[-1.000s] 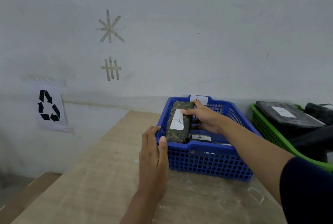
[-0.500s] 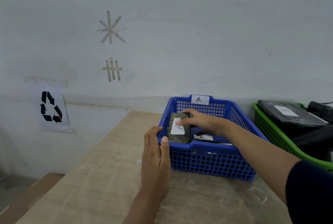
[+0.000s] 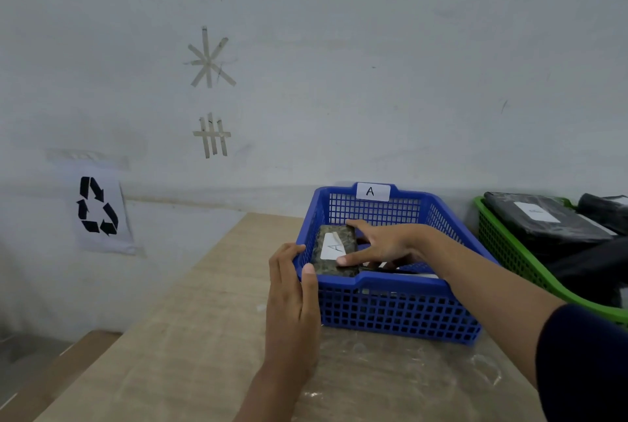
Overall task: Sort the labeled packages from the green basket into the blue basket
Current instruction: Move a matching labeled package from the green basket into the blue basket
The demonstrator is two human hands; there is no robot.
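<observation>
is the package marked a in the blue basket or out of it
In. The package lies label up inside the blue basket, below its rim, with the right hand resting on it.

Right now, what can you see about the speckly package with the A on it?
The speckled package is a small dark-green block with a mottled pattern, seemingly wrapped in plastic. A white label with a handwritten A sits on its top face. It lies label-up along the left wall of the blue basket, its long side running front to back. The right hand rests on it, with the thumb beside the label and the forefinger at the far end.
</observation>
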